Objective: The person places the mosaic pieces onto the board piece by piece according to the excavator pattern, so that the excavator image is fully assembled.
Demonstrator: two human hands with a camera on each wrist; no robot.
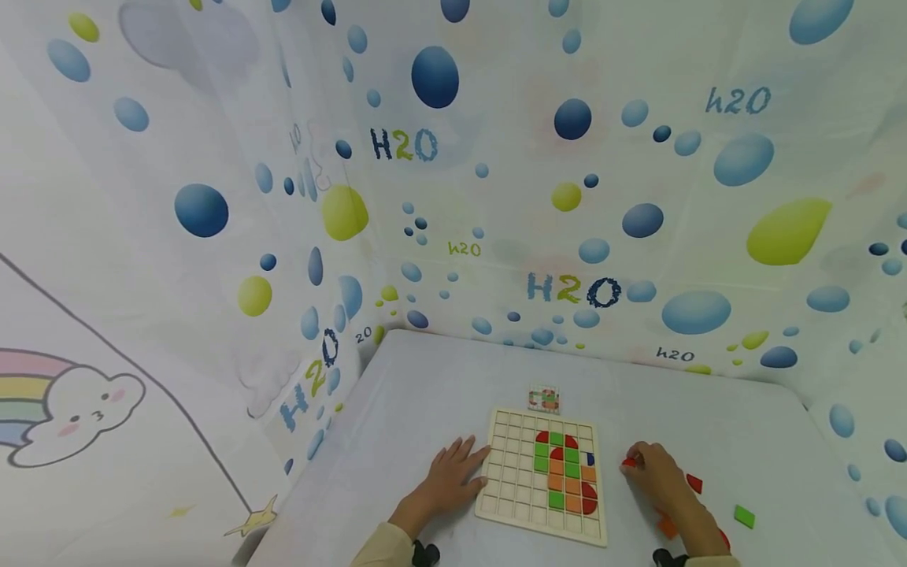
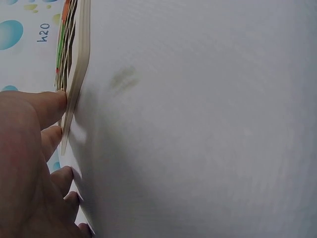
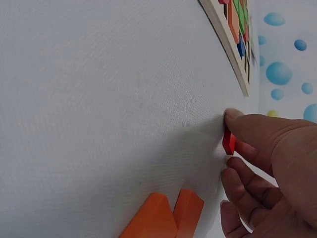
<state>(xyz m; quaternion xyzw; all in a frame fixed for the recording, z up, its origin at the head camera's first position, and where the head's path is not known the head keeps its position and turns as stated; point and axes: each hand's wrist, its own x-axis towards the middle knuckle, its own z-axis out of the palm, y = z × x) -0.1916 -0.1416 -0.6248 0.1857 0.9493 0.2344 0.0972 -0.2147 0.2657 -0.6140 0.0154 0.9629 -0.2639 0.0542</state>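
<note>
A square wooden grid board (image 1: 506, 476) lies on the white table, with green, orange, red and blue pieces filling part of its right half. My left hand (image 1: 448, 479) is spread flat at the board's left edge, its thumb and a fingertip touching the rim in the left wrist view. To the right of the board, my right hand (image 1: 659, 476) pinches a small red piece (image 3: 229, 142) between thumb and finger, close over the table. The other right fingers curl loosely beneath it in the right wrist view.
A small pattern card (image 1: 544, 399) lies behind the board. Around my right forearm are loose pieces: an orange piece (image 1: 668, 526), a red piece (image 1: 694, 483), a green piece (image 1: 744, 516) and a partly hidden red piece (image 1: 724, 540). A printed curtain (image 1: 496, 236) hangs behind the table.
</note>
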